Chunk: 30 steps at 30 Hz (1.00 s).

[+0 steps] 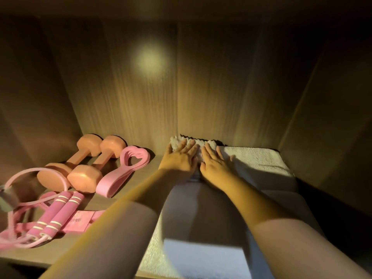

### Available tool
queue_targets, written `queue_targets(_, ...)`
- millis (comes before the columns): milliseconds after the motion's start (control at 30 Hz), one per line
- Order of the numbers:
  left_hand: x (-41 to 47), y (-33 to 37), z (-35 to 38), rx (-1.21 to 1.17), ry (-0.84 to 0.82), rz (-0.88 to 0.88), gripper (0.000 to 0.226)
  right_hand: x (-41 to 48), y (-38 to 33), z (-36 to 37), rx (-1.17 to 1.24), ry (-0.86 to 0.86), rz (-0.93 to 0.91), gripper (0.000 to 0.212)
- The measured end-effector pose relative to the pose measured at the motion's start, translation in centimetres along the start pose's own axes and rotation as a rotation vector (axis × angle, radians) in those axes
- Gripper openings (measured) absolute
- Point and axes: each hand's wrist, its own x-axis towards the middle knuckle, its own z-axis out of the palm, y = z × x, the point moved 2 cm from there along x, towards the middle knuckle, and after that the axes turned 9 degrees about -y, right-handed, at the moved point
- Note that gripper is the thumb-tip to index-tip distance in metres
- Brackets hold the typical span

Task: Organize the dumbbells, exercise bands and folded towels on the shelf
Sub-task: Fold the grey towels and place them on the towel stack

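A white folded towel (255, 162) lies on the right half of the wooden shelf (141, 174), reaching the back wall. My left hand (179, 158) and my right hand (216, 164) press flat on its far end, side by side, fingers straight. Two pink dumbbells (80, 168) lie side by side at the back left. A pink heart-shaped exercise band (124, 170) lies just right of them. In front of the dumbbells sits a pink resistance band with foam handles (58, 212) and loose cords.
The shelf's wooden back wall (181, 87) and side walls (322, 117) close in the space. A pink flat packet (80, 220) lies under the foam handles. A grey object (8, 198) shows at the far left edge. The shelf's front edge (30, 256) runs along the bottom.
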Motion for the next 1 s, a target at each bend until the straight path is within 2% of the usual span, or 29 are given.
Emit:
queue_targets(67, 0.1, -0.2, 0.8, -0.011, -0.075, -0.058, 0.056, 0.1, 0.3, 0.6, -0.067, -0.023, 0.038, 0.058)
queue_targets(167, 0.0, -0.4, 0.8, 0.008, -0.1, -0.155, 0.06, 0.2, 0.0, 0.5, -0.071, -0.063, 0.086, 0.058)
queue_targets(267, -0.7, -0.4, 0.5, -0.039, -0.095, -0.359, 0.066, -0.4, -0.3, 0.1, -0.057, -0.088, 0.202, 0.061)
queue_targets(367, -2.2, 0.0, -0.7, -0.043, -0.071, -0.52, 0.073, -2.0, -0.2, -0.8, 0.005, -0.078, 0.331, 0.073)
queue_targets(467, -4.4, 0.8, -2.5, 0.05, 0.051, -0.457, 0.07, -4.4, -0.3, -2.3, -0.023, 0.048, 0.307, 0.075)
queue_targets(600, -8.9, 3.3, -3.7, 0.155, 0.037, -0.332, 0.068, -9.9, -0.6, -3.1, -0.102, 0.131, 0.272, 0.072)
queue_targets(800, -17.3, 9.0, -5.5, 0.263, -0.108, -0.282, 0.066, -19.1, -2.2, -4.1, -0.052, -0.064, 0.332, 0.067)
queue_targets(1000, -27.2, 13.0, -5.0, 0.143, -0.086, -0.263, 0.064, -29.8, -3.8, -2.6, 0.01, -0.053, 0.282, 0.067)
